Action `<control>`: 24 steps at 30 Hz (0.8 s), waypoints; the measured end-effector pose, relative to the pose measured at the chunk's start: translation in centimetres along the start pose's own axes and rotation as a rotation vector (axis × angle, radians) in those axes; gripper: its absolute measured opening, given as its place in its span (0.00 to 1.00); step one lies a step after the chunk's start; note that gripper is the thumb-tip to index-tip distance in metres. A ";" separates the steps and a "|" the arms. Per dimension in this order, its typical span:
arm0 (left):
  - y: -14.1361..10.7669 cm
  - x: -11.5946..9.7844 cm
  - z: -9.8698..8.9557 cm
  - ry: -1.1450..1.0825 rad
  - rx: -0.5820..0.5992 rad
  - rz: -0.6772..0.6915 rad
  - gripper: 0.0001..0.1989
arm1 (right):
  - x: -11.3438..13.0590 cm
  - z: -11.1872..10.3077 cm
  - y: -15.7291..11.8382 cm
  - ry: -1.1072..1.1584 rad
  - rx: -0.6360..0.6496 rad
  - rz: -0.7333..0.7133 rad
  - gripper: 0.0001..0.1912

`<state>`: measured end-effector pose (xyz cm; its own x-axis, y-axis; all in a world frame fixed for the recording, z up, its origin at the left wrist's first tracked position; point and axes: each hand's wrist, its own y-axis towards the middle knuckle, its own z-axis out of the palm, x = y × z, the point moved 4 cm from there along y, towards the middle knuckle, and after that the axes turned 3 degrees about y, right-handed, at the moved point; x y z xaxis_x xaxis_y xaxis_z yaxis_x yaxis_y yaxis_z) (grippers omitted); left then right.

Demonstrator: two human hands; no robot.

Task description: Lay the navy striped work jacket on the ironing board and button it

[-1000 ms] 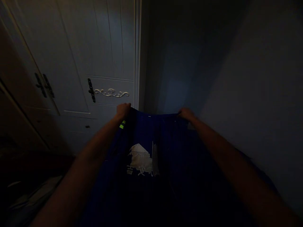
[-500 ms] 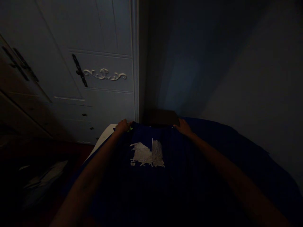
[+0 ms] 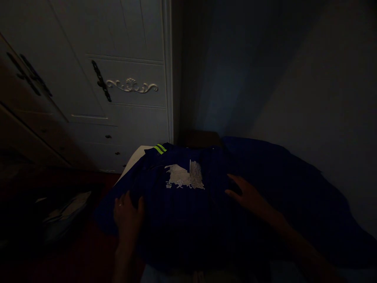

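Observation:
A dark blue garment (image 3: 176,204) lies spread over a surface in the dim light, with a pale printed patch and white characters on it. At its upper left a yellow-green striped band (image 3: 160,149) shows. My left hand (image 3: 128,212) rests at the garment's left part, fingers apart, a ring on one finger. To the right of the print, my right hand (image 3: 243,192) is over the blue cloth, thumb and fingers spread. Neither hand grips anything visible. The lower part of the garment fades into darkness.
A white cabinet (image 3: 138,125) with dark handles stands at the back left. Behind the garment is a dark brown object (image 3: 202,138). More blue cloth (image 3: 282,169) extends right along the wall (image 3: 324,98). Pale items (image 3: 67,208) lie in the dark at the lower left.
Both hands have let go of the garment's far edge and come back toward me, the left one farther. The striped band is now uncovered. The view has tipped slightly downward.

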<state>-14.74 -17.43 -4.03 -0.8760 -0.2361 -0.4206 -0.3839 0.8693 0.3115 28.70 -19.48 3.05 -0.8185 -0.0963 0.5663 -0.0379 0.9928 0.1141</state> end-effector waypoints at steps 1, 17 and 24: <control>-1.1 1.2 -0.1 0.013 0.001 -0.021 0.33 | -0.1 0.2 -1.6 0.043 -0.032 0.072 0.33; -3.6 6.0 -2.1 -0.154 0.051 -0.043 0.36 | 0.8 3.8 -6.2 0.041 -0.093 0.336 0.14; -3.6 5.7 -2.7 -0.026 -0.044 -0.065 0.27 | 11.2 5.5 -1.1 0.312 0.062 0.045 0.17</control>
<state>-19.14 -23.12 -5.28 -0.8412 -0.2795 -0.4628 -0.4526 0.8323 0.3200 16.44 -21.27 4.77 -0.6054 -0.0596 0.7937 -0.0484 0.9981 0.0381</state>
